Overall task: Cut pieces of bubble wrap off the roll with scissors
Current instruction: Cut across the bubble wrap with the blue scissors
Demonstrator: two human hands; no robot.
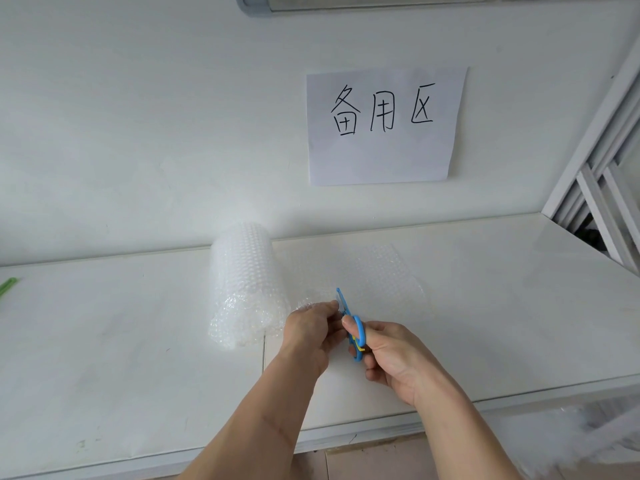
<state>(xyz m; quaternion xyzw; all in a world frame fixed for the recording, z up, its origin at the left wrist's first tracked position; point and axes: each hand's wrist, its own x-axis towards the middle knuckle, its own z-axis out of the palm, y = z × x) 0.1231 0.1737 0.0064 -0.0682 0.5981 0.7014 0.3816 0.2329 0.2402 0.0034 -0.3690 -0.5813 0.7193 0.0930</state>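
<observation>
A roll of clear bubble wrap point(247, 285) lies on the white table point(121, 323), with a sheet unrolled point(377, 282) flat to its right. My left hand point(311, 332) pinches the near edge of that sheet beside the roll. My right hand point(391, 358) holds blue scissors point(351, 327) by their handle loops, thumb through the upper loop. The blades point away from me and sit at the sheet's near edge, right next to my left fingertips.
A paper sign with handwritten characters point(382, 126) hangs on the white wall behind. A green object point(7, 287) pokes in at the table's left edge. A white metal frame point(602, 188) stands at the right. The table's front edge point(381, 431) runs close to me.
</observation>
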